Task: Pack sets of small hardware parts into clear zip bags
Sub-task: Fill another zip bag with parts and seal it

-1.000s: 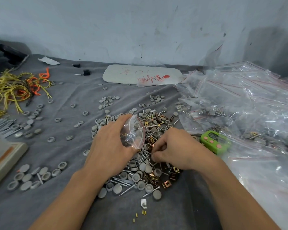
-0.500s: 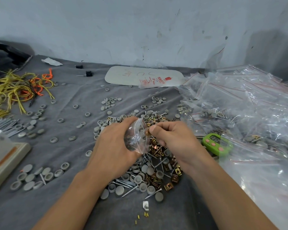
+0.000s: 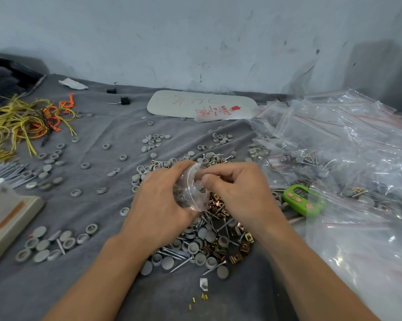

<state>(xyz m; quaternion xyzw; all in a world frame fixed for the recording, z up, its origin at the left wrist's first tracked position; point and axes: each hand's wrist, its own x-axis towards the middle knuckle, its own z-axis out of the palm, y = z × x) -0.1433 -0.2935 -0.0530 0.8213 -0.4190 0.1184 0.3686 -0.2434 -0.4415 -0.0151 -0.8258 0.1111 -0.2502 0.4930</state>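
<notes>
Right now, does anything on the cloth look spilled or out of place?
Yes. A few tiny yellow pieces and a small white scrap lie alone on the grey cloth, nearer the person than the parts pile, apart from it.

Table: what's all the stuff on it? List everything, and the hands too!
grey cloth: one, grey, under everything
parts pile: one, grey caps, silver screws, brassy clips, centre
loose caps: many, grey, left of the pile
wires: one tangle, yellow and orange, far left
timer: one, green, right of the pile
zip bags: a heap, clear, right side
card: one, white, red writing, back centre
small zip bag: one, clear, held above the pile
left hand: one, holds the small zip bag
right hand: one, fingertips at the bag's mouth
</notes>
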